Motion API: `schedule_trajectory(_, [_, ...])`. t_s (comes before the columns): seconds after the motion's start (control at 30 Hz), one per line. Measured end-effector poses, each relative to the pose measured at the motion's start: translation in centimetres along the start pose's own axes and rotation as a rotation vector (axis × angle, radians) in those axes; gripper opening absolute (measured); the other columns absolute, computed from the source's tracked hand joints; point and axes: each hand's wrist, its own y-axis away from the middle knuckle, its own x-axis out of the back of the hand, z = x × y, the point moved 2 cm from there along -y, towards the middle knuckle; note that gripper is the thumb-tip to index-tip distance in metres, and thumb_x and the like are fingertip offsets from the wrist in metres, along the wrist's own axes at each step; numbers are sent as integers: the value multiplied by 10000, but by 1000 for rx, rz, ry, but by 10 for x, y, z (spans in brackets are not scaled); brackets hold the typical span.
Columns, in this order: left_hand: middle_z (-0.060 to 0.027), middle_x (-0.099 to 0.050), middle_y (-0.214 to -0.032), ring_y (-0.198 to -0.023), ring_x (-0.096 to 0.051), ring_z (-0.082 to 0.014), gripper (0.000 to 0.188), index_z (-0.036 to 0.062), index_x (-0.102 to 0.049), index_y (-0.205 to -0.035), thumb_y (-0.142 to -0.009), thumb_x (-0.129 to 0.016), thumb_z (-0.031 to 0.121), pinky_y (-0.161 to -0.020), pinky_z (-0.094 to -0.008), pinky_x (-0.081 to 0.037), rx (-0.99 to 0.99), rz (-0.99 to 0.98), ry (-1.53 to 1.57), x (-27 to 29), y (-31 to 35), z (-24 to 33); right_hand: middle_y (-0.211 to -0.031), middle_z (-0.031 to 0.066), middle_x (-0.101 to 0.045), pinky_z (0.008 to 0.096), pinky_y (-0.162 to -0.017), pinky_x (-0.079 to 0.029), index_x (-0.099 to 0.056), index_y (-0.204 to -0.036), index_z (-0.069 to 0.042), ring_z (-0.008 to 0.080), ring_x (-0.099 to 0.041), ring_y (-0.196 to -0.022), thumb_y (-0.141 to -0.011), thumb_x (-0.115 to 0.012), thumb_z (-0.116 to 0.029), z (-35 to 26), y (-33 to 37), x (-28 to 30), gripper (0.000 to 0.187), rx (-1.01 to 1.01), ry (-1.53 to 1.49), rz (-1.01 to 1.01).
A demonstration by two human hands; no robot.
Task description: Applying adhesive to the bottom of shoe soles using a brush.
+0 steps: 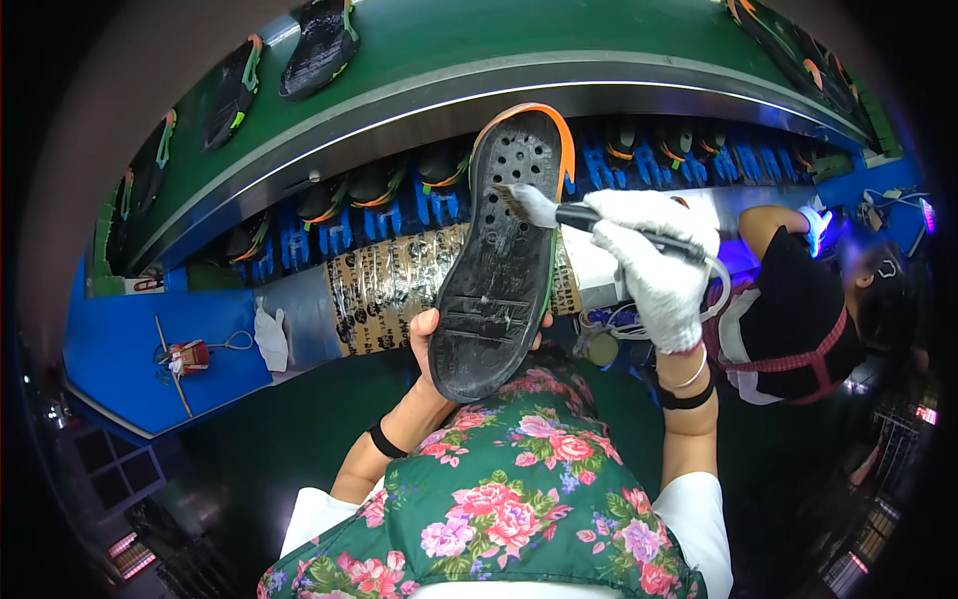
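Observation:
A black shoe sole (499, 265) with an orange rim at its top end is held up in front of me, its wet-looking inner face toward me. My bare left hand (426, 344) grips its lower part, thumb on the left edge and fingertips showing at the right edge. In my right hand (661, 262), in a white knit glove, is a brush (574, 213) with a black handle and a pale hose curving from it. The bristles touch the sole just below several round holes in its upper half.
Beyond the sole runs a green conveyor belt (419, 35) with a metal edge, carrying more soles (321, 50). Under it, blue racks (436, 207) hold several more. A taped cardboard-covered ledge (389, 290) lies behind my left hand. At right a co-worker (798, 319) stands close by.

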Motion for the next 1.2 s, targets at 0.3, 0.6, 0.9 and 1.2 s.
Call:
schedule_trajectory(0.3, [-322, -495, -1459, -1256, -575, -494, 985, -41, -347, -1548, -804, -633, 536, -1053, -551, -509, -117, -17, -34, -12, 7, 26, -1105, 126, -759, 375, -860, -585, -786, -1100, -74, 278, -736, -994, -775, -790, 7, -23, 25, -45, 335, 689, 579, -206])
schedule_trajectory(0.6, [-338, -246, -1613, -1450, -377, -479, 1215, 58, -155, -1629, -733, -777, 592, -1178, -601, -374, -77, 95, -142, 10, 22, 41, -1180, 150, -730, 433, -969, -582, -748, -1130, -14, 324, -703, -1101, -771, -704, -40, -41, 49, -57, 363, 794, 577, -432])
schedule_trajectory(0.9, [-359, -258, -1590, -1408, -411, -521, 1209, 71, -179, -1623, -722, -787, 600, -1156, -619, -396, 17, 4, -159, 22, 26, 56, -1196, 145, -727, 428, -973, -582, -744, -1137, -13, 319, -697, -1115, -752, -690, -47, -43, 65, -63, 389, 776, 620, -390])
schedule_trajectory(1.2, [-300, -275, -1601, -1229, -544, -532, 1162, 67, -225, -1617, -763, -742, 660, -924, -574, -588, -51, 104, -281, -21, 8, 67, -947, 90, -775, 342, -765, -585, -782, -902, -50, 228, -739, -830, -757, -824, 41, -26, 77, -45, 177, 292, 70, 6])
